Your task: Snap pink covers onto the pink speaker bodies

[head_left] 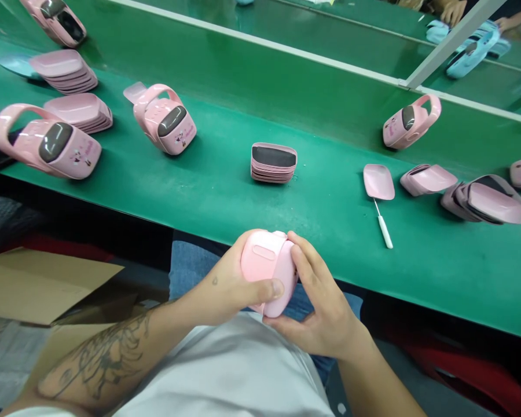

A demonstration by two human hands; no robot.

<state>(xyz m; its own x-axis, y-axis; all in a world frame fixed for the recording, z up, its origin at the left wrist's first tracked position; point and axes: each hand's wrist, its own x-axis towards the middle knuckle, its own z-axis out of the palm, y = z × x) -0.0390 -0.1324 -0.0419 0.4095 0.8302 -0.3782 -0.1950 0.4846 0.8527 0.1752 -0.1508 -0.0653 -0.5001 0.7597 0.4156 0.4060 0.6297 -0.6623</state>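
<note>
Both hands hold a rounded pink plastic casing (260,263) over my lap, just in front of the bench edge. It has a raised oblong outline on one face, with a seam running down its length. My left hand (226,289) wraps its left side, the thumb lying across the face over the seam. On the right side, the fingers and thumb of my right hand (323,307) press along the edge. Ahead of my hands, a small stack of pink shells with a dark panel on top (273,162) sits on the green bench (226,202).
To the left stand pink handled units with dark windows (171,121) and stacked pink covers (65,66). On the right lie a white-handled screwdriver (385,231), a pink cover (378,181) and more shells (481,200). Beyond the divider are another person's hands (454,11) and blue parts (473,55).
</note>
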